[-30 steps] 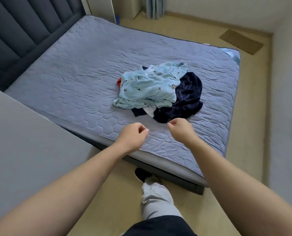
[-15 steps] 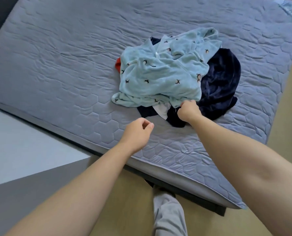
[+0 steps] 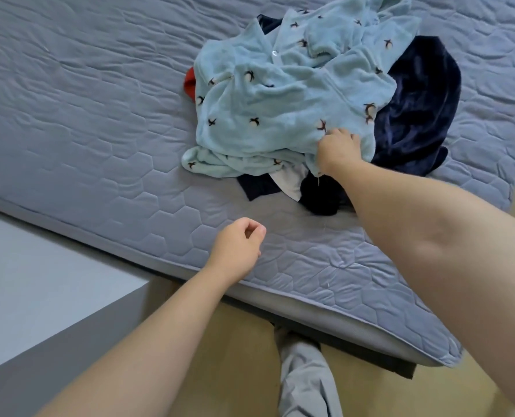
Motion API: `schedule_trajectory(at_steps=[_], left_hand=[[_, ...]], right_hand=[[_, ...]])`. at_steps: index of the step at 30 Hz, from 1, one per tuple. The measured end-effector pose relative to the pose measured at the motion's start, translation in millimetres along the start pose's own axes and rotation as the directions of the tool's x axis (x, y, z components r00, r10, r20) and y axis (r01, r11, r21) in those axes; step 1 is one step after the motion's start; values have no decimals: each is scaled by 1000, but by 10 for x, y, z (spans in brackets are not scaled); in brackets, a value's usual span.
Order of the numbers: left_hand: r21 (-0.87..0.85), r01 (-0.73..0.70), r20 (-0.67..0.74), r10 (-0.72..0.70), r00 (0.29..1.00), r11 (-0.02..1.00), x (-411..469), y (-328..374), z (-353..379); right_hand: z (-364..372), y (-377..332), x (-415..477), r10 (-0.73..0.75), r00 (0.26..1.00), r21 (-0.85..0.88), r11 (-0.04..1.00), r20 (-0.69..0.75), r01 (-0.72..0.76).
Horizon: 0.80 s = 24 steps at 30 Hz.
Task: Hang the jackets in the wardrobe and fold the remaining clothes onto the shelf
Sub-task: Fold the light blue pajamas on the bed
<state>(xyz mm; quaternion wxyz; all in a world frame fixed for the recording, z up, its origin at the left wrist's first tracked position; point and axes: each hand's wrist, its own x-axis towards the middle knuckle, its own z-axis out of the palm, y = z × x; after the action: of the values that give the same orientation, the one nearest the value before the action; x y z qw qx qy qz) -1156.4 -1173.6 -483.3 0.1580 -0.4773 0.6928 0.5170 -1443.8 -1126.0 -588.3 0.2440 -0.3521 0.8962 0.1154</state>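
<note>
Head view suggests you are only starting: your right hand [image 3: 339, 150] grasps the pale blue fleece [image 3: 280, 100] atop the clothes pile [image 3: 418, 100] at 1 o'clock on the bed [image 3: 85, 115], your left hand [image 3: 238, 246] is loosely curled and empty, and nothing looks hung or folded yet.

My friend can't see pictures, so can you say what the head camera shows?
The right hand grips the near edge of a light blue top lying on a bed. A navy garment lies partly under it. The left hand hovers empty and loosely curled near the bed's edge.
</note>
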Motion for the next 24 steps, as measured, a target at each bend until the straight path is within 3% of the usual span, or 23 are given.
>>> schedule_trajectory(at_steps=[3, 6, 10, 16, 20, 22, 24], left_hand=[[-16, 5, -4, -6, 1000, 1000, -91, 11, -76], [-36, 6, -19, -6, 1000, 999, -234, 72, -191], [-63, 3, -45, -5, 999, 998, -460, 119, -356], [42, 25, -16, -24, 1000, 999, -679, -86, -485], [51, 17, 90, -22, 996, 999, -704, -108, -381], [5, -42, 33, 41, 999, 999, -701, -84, -280], [-49, -34, -158, 26, 987, 998, -695, -45, -238]], right_hand=[[-221, -50, -140, -27, 1000, 15, 1000, -1, 27], [-486, -171, -367, 26, 997, 272, 961, 75, -45], [-707, -427, -877, 154, 986, 625, 765, 59, -157], [-942, -831, -1683, 191, 967, 825, 511, 167, -243], [-1061, -1111, -2207, 221, 953, 902, 334, 209, -275], [-1140, -1265, -2443, 232, 944, 914, 277, 236, -296], [-1193, -1399, -2665, 243, 943, 926, 244, 229, -288]])
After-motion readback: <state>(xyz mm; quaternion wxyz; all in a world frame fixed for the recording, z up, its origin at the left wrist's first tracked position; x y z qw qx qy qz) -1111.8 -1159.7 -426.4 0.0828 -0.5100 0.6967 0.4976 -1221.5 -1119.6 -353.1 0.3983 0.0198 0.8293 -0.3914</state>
